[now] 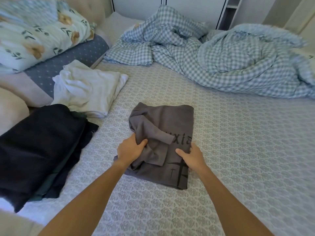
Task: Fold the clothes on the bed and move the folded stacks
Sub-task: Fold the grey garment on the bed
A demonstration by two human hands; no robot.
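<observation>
A grey T-shirt [167, 120] with black lettering and cross prints lies partly folded in the middle of the bed [238, 150]. My left hand [130, 149] grips a bunched fold on its left side. My right hand [191, 157] holds its right edge, thumb on top of the cloth. To the left lies a stack of dark navy and green clothes [39, 147]. Behind that stack sits a loosely folded pile of white clothes [88, 89].
A rumpled blue checked duvet [221, 57] covers the far right of the bed. A floral pillow [37, 33] and a blue dotted cushion [73, 60] lie at the far left. A white wardrobe [187, 7] stands behind the bed.
</observation>
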